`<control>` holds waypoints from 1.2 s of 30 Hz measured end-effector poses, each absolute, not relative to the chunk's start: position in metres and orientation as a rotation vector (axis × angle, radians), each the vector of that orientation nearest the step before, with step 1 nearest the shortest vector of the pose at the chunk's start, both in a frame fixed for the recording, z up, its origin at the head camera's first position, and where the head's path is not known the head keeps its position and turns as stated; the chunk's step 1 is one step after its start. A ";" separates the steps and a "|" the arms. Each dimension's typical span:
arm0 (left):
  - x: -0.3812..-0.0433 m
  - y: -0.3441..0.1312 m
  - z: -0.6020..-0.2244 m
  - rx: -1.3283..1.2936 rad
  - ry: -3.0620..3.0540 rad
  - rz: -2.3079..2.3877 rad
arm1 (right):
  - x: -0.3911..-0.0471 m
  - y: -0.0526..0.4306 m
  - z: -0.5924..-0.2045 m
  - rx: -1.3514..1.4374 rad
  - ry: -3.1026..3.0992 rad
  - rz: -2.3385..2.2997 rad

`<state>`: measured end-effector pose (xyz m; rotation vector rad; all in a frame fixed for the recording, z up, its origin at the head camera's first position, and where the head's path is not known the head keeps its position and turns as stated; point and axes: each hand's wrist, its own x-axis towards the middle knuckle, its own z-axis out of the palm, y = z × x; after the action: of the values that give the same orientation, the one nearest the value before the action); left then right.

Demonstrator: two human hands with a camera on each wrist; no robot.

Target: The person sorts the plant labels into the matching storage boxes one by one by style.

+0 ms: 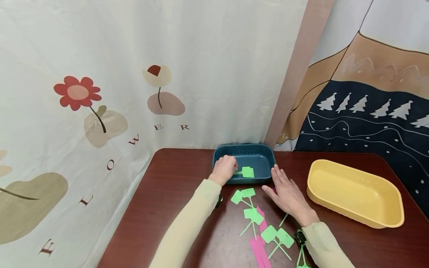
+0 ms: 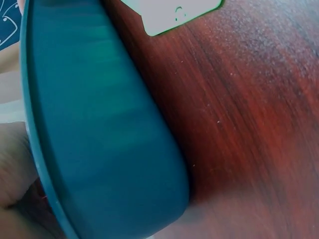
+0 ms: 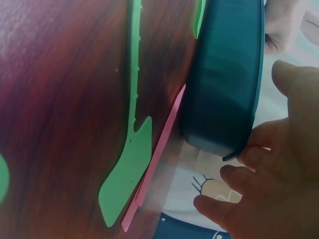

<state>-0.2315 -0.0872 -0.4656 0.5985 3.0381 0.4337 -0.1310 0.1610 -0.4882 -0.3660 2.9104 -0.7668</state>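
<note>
A green tag (image 1: 248, 172) (seemingly light, bendy, best pinched by its stem (image 1: 238, 173)) is being cradled in the blue tray (image 1: 258, 160), any grip by the left hand (image 1: 224, 169) being impossible to tell, the right hand (image 1: 288, 193) outspread

Setting: curtained tabletop corner

Wood-grain table (image 1: 167, 190) under left hand (image 1: 225, 169) and right hand (image 1: 289, 193); flower-print curtain (image 1: 214, 67) beyond the left, tree-print cloth (image 1: 362, 128) beyond the right. Indoor, cloth-screened work corner; home or studio, cannot tell.
</note>
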 end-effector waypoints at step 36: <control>-0.152 -0.114 -0.440 1.195 3.306 0.474 | -0.132 0.160 -0.487 -0.369 2.913 -0.759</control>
<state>-0.1521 -0.1135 -0.4405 1.1946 3.3065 0.4740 -0.1317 0.1600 -0.4868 -0.3694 2.9134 -0.7586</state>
